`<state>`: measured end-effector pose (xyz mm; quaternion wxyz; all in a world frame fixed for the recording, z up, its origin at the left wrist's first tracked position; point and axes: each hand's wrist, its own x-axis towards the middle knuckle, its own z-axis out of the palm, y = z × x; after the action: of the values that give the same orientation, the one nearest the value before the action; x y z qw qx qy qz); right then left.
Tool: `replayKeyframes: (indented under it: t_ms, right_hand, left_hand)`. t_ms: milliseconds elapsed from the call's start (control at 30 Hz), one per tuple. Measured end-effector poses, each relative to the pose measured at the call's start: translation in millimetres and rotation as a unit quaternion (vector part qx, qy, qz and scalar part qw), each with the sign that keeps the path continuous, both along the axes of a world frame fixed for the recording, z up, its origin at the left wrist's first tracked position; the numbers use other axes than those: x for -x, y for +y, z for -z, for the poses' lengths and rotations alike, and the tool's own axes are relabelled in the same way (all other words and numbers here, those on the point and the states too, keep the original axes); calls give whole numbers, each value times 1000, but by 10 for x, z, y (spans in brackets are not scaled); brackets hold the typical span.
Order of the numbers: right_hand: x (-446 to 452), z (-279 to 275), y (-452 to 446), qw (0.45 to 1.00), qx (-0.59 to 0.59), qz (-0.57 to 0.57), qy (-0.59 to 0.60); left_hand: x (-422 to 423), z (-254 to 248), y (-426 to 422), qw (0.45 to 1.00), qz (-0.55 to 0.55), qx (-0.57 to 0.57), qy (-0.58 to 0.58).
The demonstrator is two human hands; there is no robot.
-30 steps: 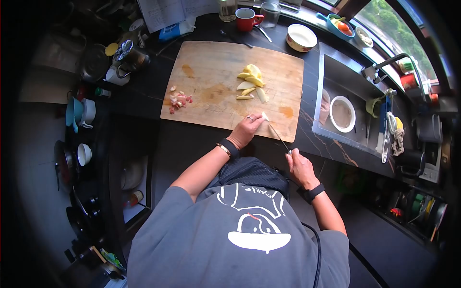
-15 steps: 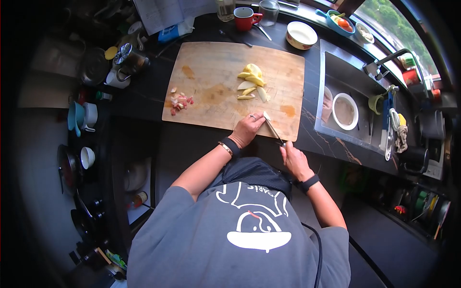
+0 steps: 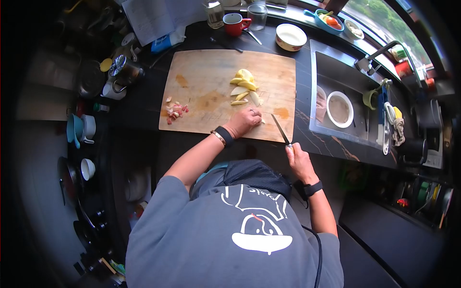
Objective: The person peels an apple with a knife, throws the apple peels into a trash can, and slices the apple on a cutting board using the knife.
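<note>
A wooden cutting board (image 3: 201,81) lies on the dark counter. My left hand (image 3: 244,121) is closed low over the board's front part, with a small pale bit visible beside its fingertips; what the fingers hold is hidden. My right hand (image 3: 300,161) grips a knife (image 3: 281,128) by its handle, the blade pointing up and left over the board, apart from the left hand. Beyond my left hand sits a pile of pale yellow slices (image 3: 245,85). Small pinkish chopped pieces (image 3: 176,111) lie at the board's left side.
A sink (image 3: 331,72) holding a white bowl (image 3: 340,109) is on the right. Behind the board stand a red mug (image 3: 235,25), a glass (image 3: 258,18) and a patterned bowl (image 3: 291,37). An open book (image 3: 149,21) lies at the back left.
The knife has come away from my left fingertips toward the right. My left hand has turned and closed more over the board. The view has shifted slightly.
</note>
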<state>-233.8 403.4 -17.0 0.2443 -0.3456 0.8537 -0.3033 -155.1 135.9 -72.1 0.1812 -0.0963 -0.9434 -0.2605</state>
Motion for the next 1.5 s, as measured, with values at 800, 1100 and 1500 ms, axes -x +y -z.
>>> replayKeyframes:
  t_ms: [800,1100,1500]
  right_hand:
    - [-164,237,-435,996,-53,-40,65]
    - [-292,326,-205,990,-85,-39,104]
    - [-308,202,-436,991,-64,-36,111]
  left_hand:
    - [-193,-58,364,986,-157,-36,39]
    - [-182,1,349,988,-144,-33,46]
    - [-187,24,319,991,-128,-7,36]
